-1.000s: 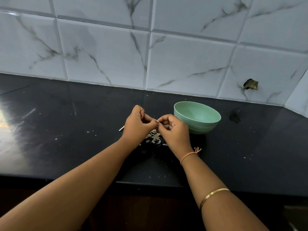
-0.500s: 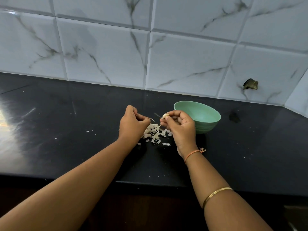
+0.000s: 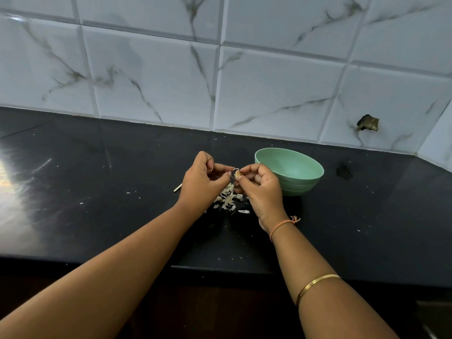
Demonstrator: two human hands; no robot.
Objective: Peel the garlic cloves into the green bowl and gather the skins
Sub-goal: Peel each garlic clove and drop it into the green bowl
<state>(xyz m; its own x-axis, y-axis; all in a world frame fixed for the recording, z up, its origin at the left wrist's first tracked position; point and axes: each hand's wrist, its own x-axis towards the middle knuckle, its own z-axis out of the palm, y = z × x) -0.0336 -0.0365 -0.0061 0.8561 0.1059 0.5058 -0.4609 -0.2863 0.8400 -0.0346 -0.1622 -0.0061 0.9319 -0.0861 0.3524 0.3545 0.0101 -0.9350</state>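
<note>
Two hands work above the black countertop (image 3: pixel 97 204), close to the tiled wall (image 3: pixel 269 94). The right hand (image 3: pixel 263 192) holds one garlic clove (image 3: pixel 237 175) between the tips of thumb and forefinger; its other fingers are curled in towards the palm. The left hand (image 3: pixel 203 182) faces it with fingers curled likewise. Its thumb and forefinger are narrowed to a pinch on a thin curl of skin (image 3: pixel 235 169) at the top of the clove. The fingertips of both hands almost touch at the clove, which is raised off the counter.

Directly beneath the hands, a loose pile of pale skins (image 3: pixel 228 198) lies on the countertop, with a few flakes scattered just beside it. The right hand hides part of the pile's right edge. A short pale stalk (image 3: pixel 177 187) lies on the counter just left of the left hand.

The green bowl (image 3: pixel 302 185) stands upright on the countertop, just right of the right hand and nearer the wall. The bowl's near wall hides its floor, so its contents cannot be told.

The right arm carries an orange thread (image 3: pixel 281 225) at the wrist and a gold bangle (image 3: pixel 318 283) further up the forearm. A broken hole (image 3: pixel 368 124) shows in one tile to the right of the bowl, and a dark smudge (image 3: pixel 344 171) marks the counter beneath it.
</note>
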